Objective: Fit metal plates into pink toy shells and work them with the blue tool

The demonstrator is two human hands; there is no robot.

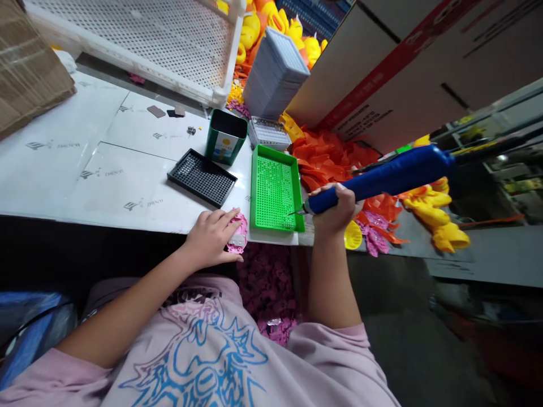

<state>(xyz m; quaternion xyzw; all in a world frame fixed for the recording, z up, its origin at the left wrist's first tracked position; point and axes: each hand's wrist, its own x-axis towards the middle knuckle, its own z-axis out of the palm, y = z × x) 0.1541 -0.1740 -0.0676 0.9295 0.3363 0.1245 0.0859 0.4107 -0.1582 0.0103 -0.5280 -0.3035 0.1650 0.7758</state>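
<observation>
At the table's front edge, my left hand [214,237] grips a small pink plastic part [240,233] with a pale insert in its middle. My right hand [337,209] is wrapped round a blue electric screwdriver [382,178], held tilted with its bit pointing down and left. The bit's tip is over the near right corner of a shallow green tray [253,198], where small shiny screws [287,221] lie. Whether the tip touches a screw, I cannot tell. To the left of the green tray is a black perforated tray [201,176].
Behind the trays stand a dark green tin [227,137] and a stack of pale trays [275,73]. Orange pieces [326,155] and yellow pieces [441,220] are heaped on the right, below a large carton [407,62]. Pink parts [267,282] fill the space below the table edge.
</observation>
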